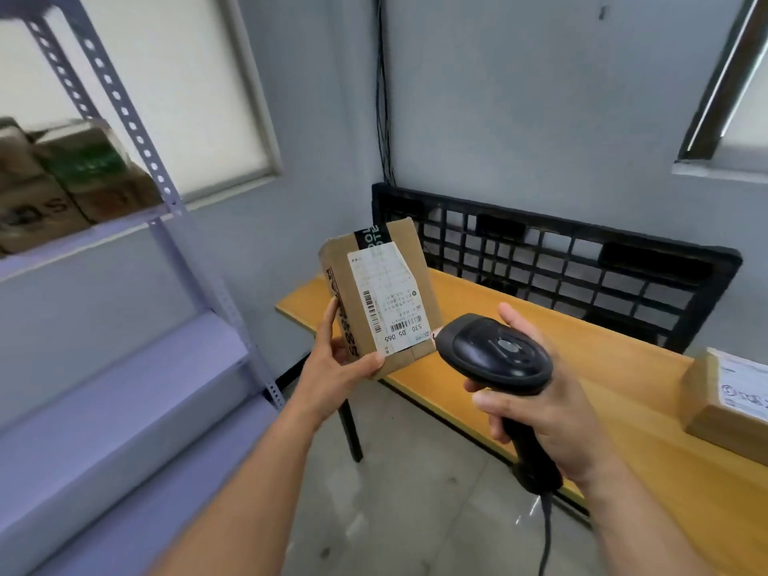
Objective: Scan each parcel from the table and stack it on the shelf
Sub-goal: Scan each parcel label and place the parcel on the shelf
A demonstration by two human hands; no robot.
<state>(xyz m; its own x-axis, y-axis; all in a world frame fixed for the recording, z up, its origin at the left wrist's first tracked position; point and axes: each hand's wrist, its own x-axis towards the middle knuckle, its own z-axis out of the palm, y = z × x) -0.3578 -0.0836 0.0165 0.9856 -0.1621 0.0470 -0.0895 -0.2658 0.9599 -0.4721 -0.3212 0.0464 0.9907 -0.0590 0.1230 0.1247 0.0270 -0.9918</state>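
Parcel (382,293) stands upright in your left hand (338,359), raised above the left end of the tabletop (602,367), with its label (386,301) facing you. Your thumb lies across the lower front edge and your fingers wrap the left side. Your right hand (552,413) grasps the scanner (494,351) by its handle, fingers curled round it. The scanner head points at the label's lower corner, just beside the parcel; contact cannot be confirmed. Its cable (546,530) hangs below your hand. A second parcel (727,401) lies label-up on the tabletop at far right, well apart from both hands. To your left, the shelf (124,230) carries blurred boxes (62,180) on its upper level. A black grid (582,264) leans against the wall behind the tabletop.
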